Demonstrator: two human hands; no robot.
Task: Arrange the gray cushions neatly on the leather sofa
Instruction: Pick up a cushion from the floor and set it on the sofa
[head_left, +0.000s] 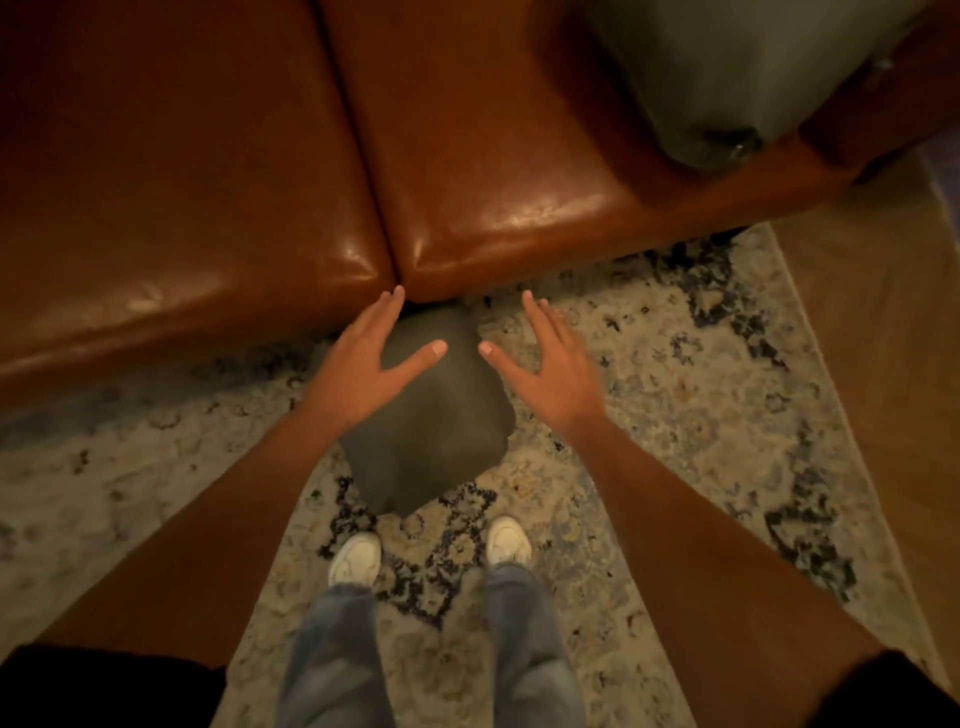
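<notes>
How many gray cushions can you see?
2. One cushion lies on the rug by the sofa; another cushion sits on its far right seat. Others may be hidden.

Sofa (493, 171) was glossy smooth brown leather, glare on front edges. Floor cushion (431, 426) and sofa cushion (737, 67): matt gray cloth. Rug (701, 415) looked woven, matt. Floor (883, 332) smooth wood-look.

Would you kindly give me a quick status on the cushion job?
Left hand and right hand open, spread over floor cushion, no grip yet. Second cushion already on sofa. Nothing in the way.
</notes>
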